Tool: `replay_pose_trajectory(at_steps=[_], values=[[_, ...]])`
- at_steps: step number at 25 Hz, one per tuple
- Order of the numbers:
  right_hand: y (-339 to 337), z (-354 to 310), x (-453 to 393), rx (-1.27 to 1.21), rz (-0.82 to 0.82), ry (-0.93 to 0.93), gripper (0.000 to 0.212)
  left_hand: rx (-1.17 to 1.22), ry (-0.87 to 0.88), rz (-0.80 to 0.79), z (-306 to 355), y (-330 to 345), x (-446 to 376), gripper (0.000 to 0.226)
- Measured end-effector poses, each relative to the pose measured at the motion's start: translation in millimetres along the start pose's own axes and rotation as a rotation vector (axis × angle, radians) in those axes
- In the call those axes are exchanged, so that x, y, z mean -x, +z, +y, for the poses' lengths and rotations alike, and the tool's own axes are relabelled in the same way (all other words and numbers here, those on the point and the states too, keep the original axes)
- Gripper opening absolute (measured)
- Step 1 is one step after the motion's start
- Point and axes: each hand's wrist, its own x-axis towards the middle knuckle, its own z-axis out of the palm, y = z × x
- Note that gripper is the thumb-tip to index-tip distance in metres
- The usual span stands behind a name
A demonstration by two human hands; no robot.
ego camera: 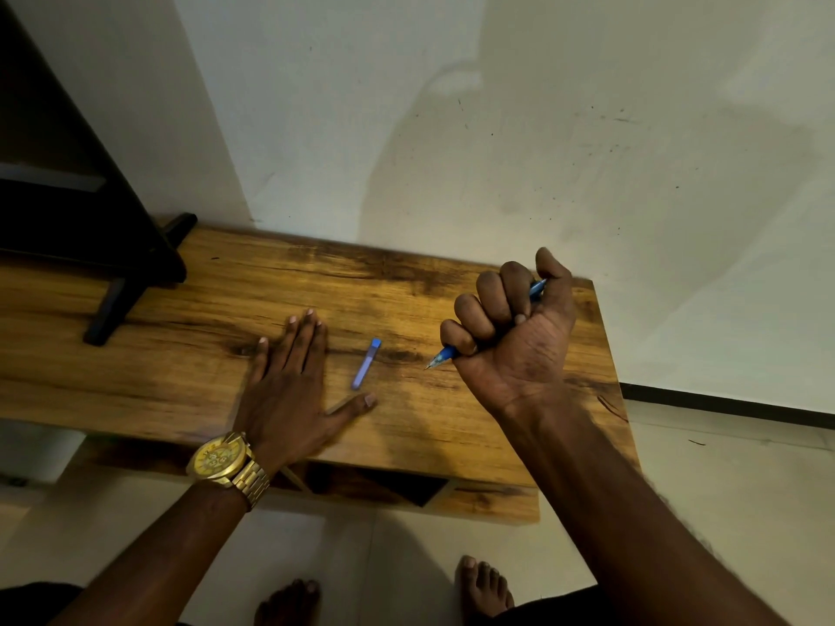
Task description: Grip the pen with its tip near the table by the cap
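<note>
Fingers (492, 305) of the right hand (510, 336) curl in a fist round a blue pen (445, 354); the left hand (289, 381) lies flat and spread on the counter (180, 368).

Only the pen's tip shows below the little finger and a short blue stretch above the forefinger beside the thumb; the barrel between is buried in the fist. A blue cap (365, 363) lies loose on the counter between the left thumb's tip and the pen's point, touching neither. Both look like light, stiff, smooth plastic, so the cap would likely skid if nudged. Pinching it across its narrow sides near the middle seems safest; the pen's point should be kept clear of skin.
</note>
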Motion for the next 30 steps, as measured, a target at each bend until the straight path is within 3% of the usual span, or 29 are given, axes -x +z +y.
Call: replay_pose_trajectory(at_steps=[30], values=[[-0.7,1.0,0.8,-0.075,0.022,-0.028,0.063,0.008,0.005,0.037,-2.1,3.0,-0.4,0.132]])
